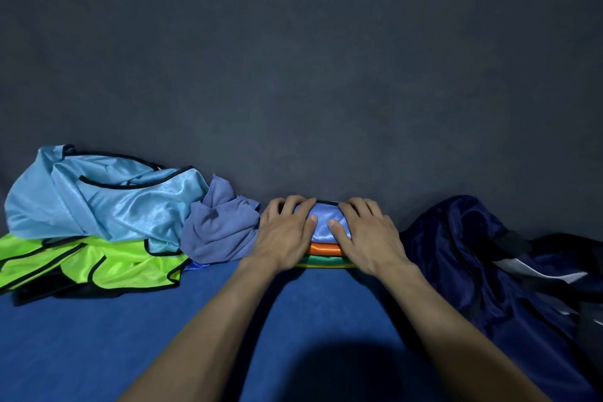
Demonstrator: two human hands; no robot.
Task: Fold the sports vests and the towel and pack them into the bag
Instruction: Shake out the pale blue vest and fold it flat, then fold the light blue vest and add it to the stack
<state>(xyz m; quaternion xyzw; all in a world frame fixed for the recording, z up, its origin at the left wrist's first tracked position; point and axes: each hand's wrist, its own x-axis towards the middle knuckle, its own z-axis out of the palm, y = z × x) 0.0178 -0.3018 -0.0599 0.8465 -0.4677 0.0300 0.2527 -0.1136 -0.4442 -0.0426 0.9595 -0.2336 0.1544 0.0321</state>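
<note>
On the blue surface (98, 336), centre: the left hand (284, 232) and right hand (368, 232), fingers curled, grip either end of a folded blue vest (326, 225) atop orange (326, 249) and green (321, 260) folded vests, between the crumpled towel (218, 232) at left and the navy bag (483, 264) at right.

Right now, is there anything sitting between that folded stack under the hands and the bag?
Nothing visible does. The folded stack, held by the left hand and right hand, has only bare blue surface between it and the navy bag to its right. The unfolded towel lies on the opposite side.
</note>
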